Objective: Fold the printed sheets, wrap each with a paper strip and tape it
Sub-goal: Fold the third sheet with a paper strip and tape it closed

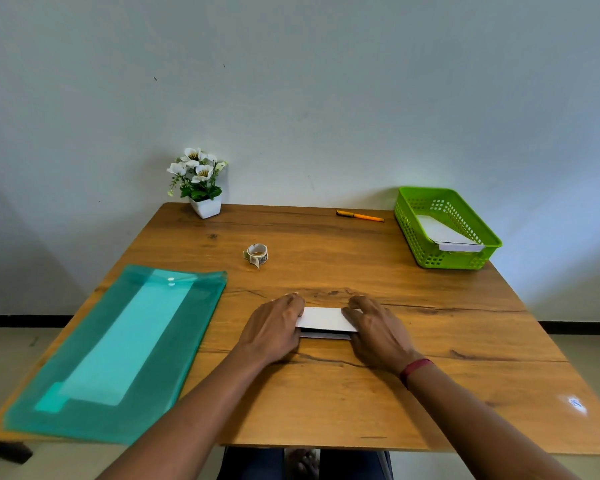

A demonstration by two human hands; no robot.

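A folded white sheet (324, 320) lies flat on the wooden table (430, 358) in front of me, its darker lower layers showing along the near edge. My left hand (274, 329) presses on its left end. Over its right end lies my right hand (378, 327), fingers flat on the paper. A small roll of tape (257, 254) with a loose tail stands further back, left of centre. A teal transparent folder (118, 351) with a pale sheet inside lies at the left.
A green plastic basket (426, 252) at the back right holds a white folded packet (445, 235). An orange pen (359, 215) lies by the far edge. In the back left corner stands a small white pot of flowers (201, 183). The wall is just behind the table.
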